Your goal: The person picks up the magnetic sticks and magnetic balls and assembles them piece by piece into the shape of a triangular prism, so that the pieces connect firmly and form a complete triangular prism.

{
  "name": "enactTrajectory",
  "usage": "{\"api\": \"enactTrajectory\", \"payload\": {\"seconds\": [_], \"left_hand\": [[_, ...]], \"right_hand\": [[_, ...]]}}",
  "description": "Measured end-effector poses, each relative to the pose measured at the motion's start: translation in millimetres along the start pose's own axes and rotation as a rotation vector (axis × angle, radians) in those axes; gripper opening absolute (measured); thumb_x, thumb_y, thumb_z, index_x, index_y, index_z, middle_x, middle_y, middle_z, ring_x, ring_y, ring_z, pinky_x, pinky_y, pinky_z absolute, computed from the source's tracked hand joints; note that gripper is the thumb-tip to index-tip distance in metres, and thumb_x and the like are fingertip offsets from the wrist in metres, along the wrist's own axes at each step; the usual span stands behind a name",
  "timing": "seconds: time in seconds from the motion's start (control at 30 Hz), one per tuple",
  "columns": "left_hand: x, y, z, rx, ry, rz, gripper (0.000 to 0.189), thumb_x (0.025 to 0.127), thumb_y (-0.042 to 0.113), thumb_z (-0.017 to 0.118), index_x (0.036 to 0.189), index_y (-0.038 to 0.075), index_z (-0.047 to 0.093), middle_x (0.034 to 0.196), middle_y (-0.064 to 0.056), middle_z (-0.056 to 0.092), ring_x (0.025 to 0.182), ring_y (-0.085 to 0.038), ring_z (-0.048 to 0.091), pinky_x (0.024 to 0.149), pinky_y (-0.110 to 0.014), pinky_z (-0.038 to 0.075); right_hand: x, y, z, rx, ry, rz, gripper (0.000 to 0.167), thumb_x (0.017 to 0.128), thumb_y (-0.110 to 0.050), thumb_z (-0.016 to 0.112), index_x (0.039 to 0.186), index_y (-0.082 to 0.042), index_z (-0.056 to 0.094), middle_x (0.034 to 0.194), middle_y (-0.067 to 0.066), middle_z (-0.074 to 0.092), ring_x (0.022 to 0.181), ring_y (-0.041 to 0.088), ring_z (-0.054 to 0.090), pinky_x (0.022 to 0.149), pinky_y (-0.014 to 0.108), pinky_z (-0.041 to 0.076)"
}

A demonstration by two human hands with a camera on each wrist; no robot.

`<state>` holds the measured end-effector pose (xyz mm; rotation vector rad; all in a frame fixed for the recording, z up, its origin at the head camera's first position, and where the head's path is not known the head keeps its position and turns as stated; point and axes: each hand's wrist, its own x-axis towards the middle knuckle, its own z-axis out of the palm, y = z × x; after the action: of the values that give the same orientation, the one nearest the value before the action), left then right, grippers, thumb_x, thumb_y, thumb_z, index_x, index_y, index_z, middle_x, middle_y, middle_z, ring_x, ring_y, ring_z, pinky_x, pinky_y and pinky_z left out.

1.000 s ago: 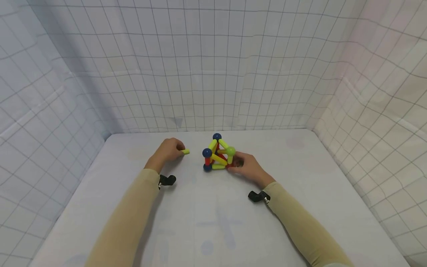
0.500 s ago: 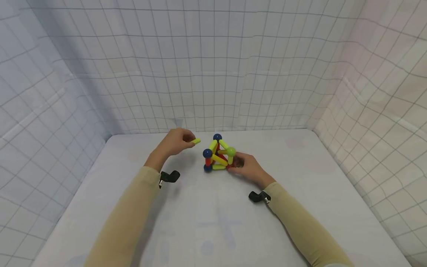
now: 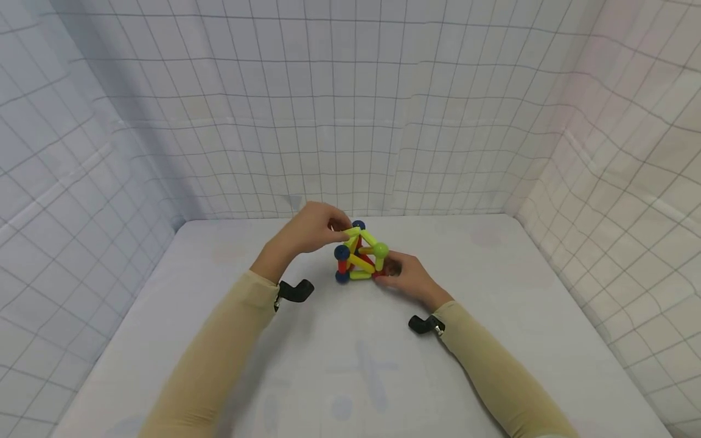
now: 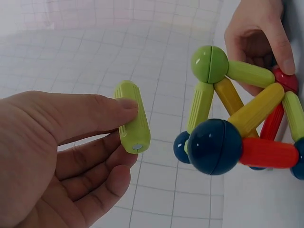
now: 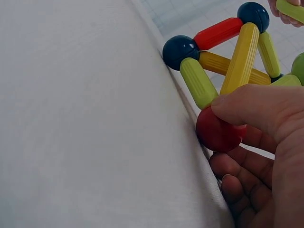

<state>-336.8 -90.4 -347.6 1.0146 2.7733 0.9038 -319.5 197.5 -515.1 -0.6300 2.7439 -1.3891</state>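
A frame of magnetic rods and balls (image 3: 361,261) stands on the white table, joined from red, yellow and light green rods. My left hand (image 3: 317,226) pinches a loose light green rod (image 4: 134,133) between thumb and fingers, with its metal end showing. That rod is apart from the dark blue ball (image 4: 214,146) in the left wrist view. Low on the frame's right, my right hand (image 3: 411,277) grips a red ball (image 5: 219,132) between thumb and fingers. A light green ball (image 3: 380,250) sits above it at an upper corner.
The white table (image 3: 350,365) spreads around the frame and toward me. Grid-patterned white cloth walls (image 3: 350,121) rise at the back and on both sides. A small black wrist device (image 3: 296,291) sits at each sleeve cuff.
My left hand has lifted the light green rod off the left of the table and carried it rightward to the top of the frame. The right hand has stayed on the red ball.
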Motion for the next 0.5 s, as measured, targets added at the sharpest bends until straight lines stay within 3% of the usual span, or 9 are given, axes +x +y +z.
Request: {"api": "enactTrajectory", "payload": {"seconds": [0.27, 0.5], "left_hand": [[11.0, 4.7, 13.1, -0.012, -0.048, 0.061, 0.017, 0.099, 0.016, 0.080, 0.113, 0.006, 0.082, 0.102, -0.001, 0.078, 0.096, -0.019, 0.071, 0.088, -0.038, 0.060], [18.2, 4.9, 21.0, -0.009, -0.069, 0.070, 0.023, 0.100, 0.015, 0.079, 0.120, 0.005, 0.081, 0.104, -0.002, 0.077, 0.096, -0.020, 0.068, 0.087, -0.036, 0.059]], "right_hand": [[1.4, -1, 1, 0.001, 0.004, -0.025, 0.039, 0.091, -0.028, 0.089, 0.124, -0.013, 0.074, 0.099, -0.003, 0.072, 0.093, 0.020, 0.065, 0.084, 0.040, 0.054], [-0.3, 3, 0, -0.022, 0.006, -0.037, 0.038, 0.092, -0.028, 0.088, 0.126, -0.016, 0.074, 0.098, -0.006, 0.073, 0.094, 0.018, 0.066, 0.085, 0.040, 0.055]]}}
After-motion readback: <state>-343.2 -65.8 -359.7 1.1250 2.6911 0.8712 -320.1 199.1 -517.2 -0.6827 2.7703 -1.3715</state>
